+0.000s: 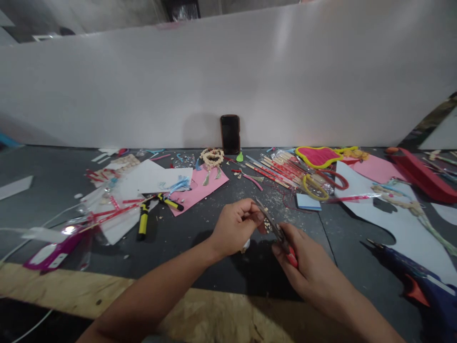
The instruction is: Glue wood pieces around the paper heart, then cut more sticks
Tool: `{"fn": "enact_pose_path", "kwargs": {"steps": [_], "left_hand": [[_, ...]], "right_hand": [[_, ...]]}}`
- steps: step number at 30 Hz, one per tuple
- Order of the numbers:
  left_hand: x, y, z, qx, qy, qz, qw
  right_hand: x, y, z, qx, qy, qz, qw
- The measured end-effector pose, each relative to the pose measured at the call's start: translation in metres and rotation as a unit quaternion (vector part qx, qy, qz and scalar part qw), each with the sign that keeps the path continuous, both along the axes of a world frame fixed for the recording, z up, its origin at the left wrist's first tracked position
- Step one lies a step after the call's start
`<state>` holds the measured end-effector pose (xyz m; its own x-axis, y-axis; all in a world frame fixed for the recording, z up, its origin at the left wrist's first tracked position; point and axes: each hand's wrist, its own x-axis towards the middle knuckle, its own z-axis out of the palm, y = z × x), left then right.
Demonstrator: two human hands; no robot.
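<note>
In front of me, my right hand is wrapped around a red-handled tool with a long, narrow grey metal end. I cannot tell whether this is scissors or pliers. The tool points up and left, toward my left hand. Thumb and fingers of that hand are pinched together close to the metal; whatever is between them is too small or hidden to name. Small pale bits show between the two hands. A little white object is partly hidden under my left hand.
Yellow-and-black pliers, a purple glue gun and pink paper lie left. Beaded bracelets sit near an upright phone. Rightward are patterned sticks, yellow-handled scissors, white card and a blue glue gun.
</note>
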<state>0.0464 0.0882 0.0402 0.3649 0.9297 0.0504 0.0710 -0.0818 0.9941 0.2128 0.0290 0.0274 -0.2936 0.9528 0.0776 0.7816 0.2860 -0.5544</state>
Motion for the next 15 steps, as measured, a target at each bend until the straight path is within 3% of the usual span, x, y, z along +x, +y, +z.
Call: {"fn": "enact_pose_path", "kwargs": {"steps": [5, 9, 12, 15], "left_hand": [[-0.005, 0.007, 0.001, -0.096, -0.018, -0.067, 0.993], [-0.012, 0.013, -0.004, -0.177, -0.076, -0.131, 0.973], [-0.011, 0.013, -0.005, -0.19, -0.096, -0.124, 0.969], [-0.006, 0.01, -0.005, -0.135, -0.063, -0.077, 0.986]], "right_hand": [[0.005, 0.007, -0.011, 0.111, -0.106, -0.035, 0.988], [0.003, 0.008, -0.017, 0.116, -0.089, -0.014, 0.989], [0.0, 0.006, -0.018, 0.111, -0.079, -0.002, 0.991], [0.0, 0.005, -0.019, 0.094, -0.087, -0.014, 0.992]]}}
